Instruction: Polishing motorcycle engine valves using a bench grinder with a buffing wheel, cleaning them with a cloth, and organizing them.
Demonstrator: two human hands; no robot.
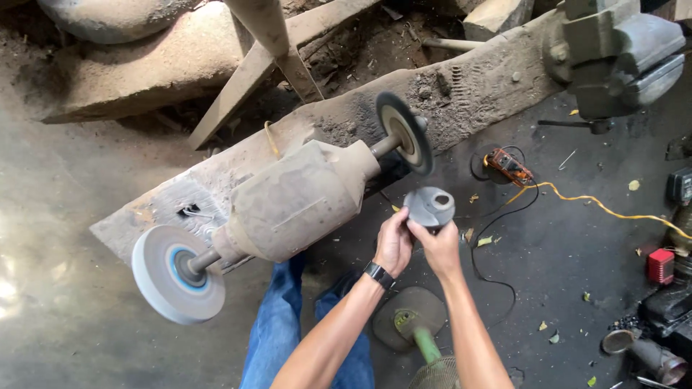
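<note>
Both hands, left hand [393, 245] and right hand [440, 248], clasped from below around a grey, round metal part with a centre hole [430, 207], held up just under the dusty bench grinder's dark right-hand disc [405, 133]. Probably heavy, rigid, gritty rather than slick; best gripped by the narrower stem underneath. Beyond, grinder body [295, 202] bolted near the front edge of a worn wooden beam [461, 94].

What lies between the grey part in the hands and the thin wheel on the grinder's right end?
Only bare dark floor shows between the grey part and the thin wheel, in the head view.

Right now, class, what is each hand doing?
Left hand: closed on the grey metal part, gripping its lower side.
Right hand: closed on the same part, fingers beneath it, just below the grinder's thin disc.
</note>
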